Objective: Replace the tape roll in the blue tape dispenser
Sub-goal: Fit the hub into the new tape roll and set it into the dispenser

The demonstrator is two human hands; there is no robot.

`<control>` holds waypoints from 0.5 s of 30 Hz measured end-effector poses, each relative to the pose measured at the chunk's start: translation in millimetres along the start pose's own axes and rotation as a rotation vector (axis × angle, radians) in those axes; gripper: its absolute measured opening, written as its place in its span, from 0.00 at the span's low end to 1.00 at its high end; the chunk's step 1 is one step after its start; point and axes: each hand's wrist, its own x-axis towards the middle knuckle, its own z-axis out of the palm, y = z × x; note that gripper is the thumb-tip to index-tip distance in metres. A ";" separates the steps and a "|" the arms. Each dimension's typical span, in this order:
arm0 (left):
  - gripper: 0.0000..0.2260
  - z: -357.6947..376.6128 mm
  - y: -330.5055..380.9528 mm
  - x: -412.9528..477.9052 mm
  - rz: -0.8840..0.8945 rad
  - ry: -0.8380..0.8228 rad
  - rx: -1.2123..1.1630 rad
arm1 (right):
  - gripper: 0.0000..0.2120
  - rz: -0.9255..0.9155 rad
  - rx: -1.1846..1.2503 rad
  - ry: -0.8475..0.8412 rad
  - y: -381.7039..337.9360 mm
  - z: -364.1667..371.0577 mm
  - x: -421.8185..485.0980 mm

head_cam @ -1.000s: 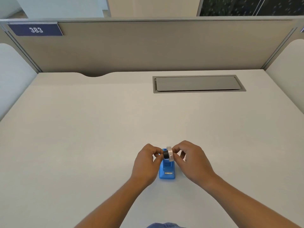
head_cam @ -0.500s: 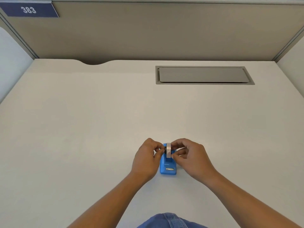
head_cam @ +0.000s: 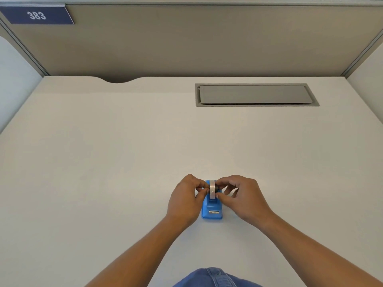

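Note:
A small blue tape dispenser (head_cam: 212,212) stands on the white desk near the front, its metal cutter facing me. A roll of clear tape (head_cam: 212,189) on a dark hub sits upright in the dispenser's top slot. My left hand (head_cam: 184,200) pinches the roll's left side with thumb and fingers. My right hand (head_cam: 241,196) pinches its right side at the hub. Both hands hide the dispenser's flanks, so I cannot see how deep the roll sits.
A grey cable hatch (head_cam: 257,94) is set into the desk (head_cam: 103,162) at the back right. A beige partition (head_cam: 186,42) with a "383" label (head_cam: 36,15) closes off the far edge. Blue denim (head_cam: 215,278) shows at the bottom.
The roll has come down from above the dispenser into its slot, turning edge-on to me. Both hands stayed pinched on it. The camera tilted down.

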 end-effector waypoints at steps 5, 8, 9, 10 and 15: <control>0.05 -1.3 -0.2 1.1 -0.013 0.041 0.010 | 0.15 -0.031 -0.002 0.032 8.1 3.1 2.1; 0.09 -4.7 -3.6 0.1 -0.021 0.073 0.022 | 0.14 -0.022 0.009 0.058 12.7 5.1 2.3; 0.11 -6.1 -4.7 -0.7 -0.020 0.070 0.025 | 0.14 -0.018 0.015 0.065 13.7 5.7 2.6; 0.12 -7.1 -5.8 -1.4 -0.018 0.058 0.027 | 0.14 -0.019 0.018 0.068 14.2 6.1 3.0; 0.29 -10.9 -13.3 -3.4 -0.008 -0.079 0.050 | 0.13 -0.035 0.004 0.068 13.9 6.0 5.1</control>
